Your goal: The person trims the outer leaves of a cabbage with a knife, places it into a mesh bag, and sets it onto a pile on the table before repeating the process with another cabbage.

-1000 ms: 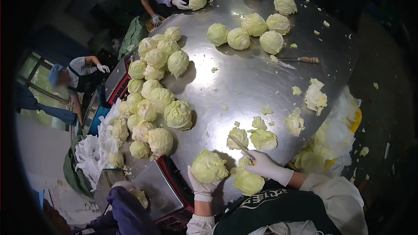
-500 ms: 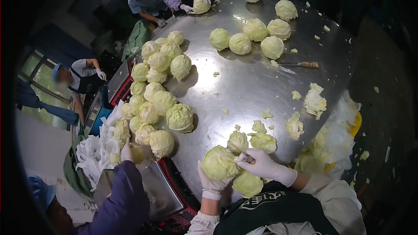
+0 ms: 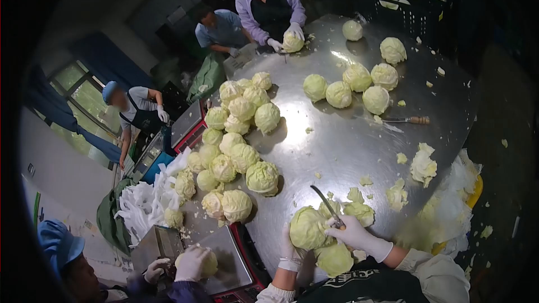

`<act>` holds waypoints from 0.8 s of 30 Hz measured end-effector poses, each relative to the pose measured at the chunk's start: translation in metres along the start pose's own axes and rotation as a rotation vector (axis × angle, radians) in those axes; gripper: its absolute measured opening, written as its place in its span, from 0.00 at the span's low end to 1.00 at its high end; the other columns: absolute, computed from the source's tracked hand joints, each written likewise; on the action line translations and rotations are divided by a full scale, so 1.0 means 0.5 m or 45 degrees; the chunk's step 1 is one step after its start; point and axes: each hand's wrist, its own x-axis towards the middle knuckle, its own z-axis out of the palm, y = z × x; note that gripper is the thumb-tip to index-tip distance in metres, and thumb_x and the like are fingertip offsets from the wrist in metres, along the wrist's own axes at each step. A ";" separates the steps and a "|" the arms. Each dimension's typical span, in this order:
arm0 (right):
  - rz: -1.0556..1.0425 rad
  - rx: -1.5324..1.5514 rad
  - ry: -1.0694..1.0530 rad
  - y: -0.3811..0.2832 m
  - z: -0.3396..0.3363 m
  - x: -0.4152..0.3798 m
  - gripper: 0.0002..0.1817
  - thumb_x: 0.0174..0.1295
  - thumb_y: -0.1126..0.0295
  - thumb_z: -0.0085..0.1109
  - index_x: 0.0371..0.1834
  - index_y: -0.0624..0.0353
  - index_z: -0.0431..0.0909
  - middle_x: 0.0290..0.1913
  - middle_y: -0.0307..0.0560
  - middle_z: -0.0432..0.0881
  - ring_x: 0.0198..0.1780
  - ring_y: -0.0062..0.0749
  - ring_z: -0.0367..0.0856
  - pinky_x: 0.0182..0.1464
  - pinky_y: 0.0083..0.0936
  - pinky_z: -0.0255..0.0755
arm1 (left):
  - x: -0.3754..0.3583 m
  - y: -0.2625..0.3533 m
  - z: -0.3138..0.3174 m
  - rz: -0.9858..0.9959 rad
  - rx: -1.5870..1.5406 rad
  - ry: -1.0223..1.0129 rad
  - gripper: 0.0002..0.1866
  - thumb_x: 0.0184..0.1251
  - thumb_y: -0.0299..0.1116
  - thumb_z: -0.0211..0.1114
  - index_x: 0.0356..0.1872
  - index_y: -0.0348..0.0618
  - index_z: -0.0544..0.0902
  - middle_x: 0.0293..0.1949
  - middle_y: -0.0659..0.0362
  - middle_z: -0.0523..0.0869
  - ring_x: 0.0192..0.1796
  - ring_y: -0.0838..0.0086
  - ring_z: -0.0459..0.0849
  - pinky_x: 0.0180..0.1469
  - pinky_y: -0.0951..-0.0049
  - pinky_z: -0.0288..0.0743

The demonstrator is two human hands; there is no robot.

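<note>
My left hand (image 3: 288,249), in a white glove, is closed around the left side of a pale green cabbage (image 3: 307,229) at the near edge of the metal table. In my gloved right hand (image 3: 359,234) is a knife (image 3: 324,198) with a curved dark blade pointing up and away, above the cabbage. The right fingers wrap its handle, close to the cabbage's right side. Just below sits another cabbage (image 3: 335,260), partly overlapped by my right hand. Loose cabbage leaves (image 3: 359,212) lie beyond the knife hand.
Piled cabbages (image 3: 241,109) cover the table's left side; several more (image 3: 357,77) stand farther back. A second knife (image 3: 418,120) lies to the right. At lower left, a co-worker's gloved hands hold a cabbage (image 3: 209,265) over a scale (image 3: 230,258). Other people work around the table.
The knife has come up from the cabbage, and its blade now shows. The co-worker at lower left has brought a cabbage from the pile to the scale. My view has tilted up.
</note>
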 end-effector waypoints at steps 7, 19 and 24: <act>-0.020 0.287 0.065 -0.015 -0.034 -0.005 0.13 0.68 0.62 0.69 0.37 0.61 0.81 0.22 0.34 0.76 0.20 0.16 0.72 0.24 0.17 0.67 | 0.054 0.129 0.004 0.022 -0.368 -0.133 0.44 0.69 0.70 0.55 0.74 0.45 0.67 0.71 0.46 0.73 0.68 0.49 0.78 0.62 0.42 0.81; -0.024 -0.494 -0.353 0.207 -0.084 -0.145 0.28 0.69 0.52 0.66 0.65 0.60 0.79 0.34 0.37 0.82 0.36 0.18 0.77 0.35 0.18 0.69 | 0.280 0.493 -0.192 1.615 1.490 1.242 0.40 0.49 0.43 0.84 0.63 0.40 0.78 0.59 0.42 0.77 0.63 0.49 0.73 0.69 0.53 0.68; -0.069 -0.433 -0.348 0.172 -0.095 -0.172 0.23 0.64 0.50 0.68 0.38 0.61 0.74 0.27 0.40 0.78 0.29 0.24 0.78 0.31 0.28 0.71 | 0.305 0.482 -0.175 1.165 2.014 1.587 0.53 0.50 0.51 0.82 0.76 0.46 0.66 0.74 0.34 0.58 0.73 0.40 0.62 0.75 0.49 0.59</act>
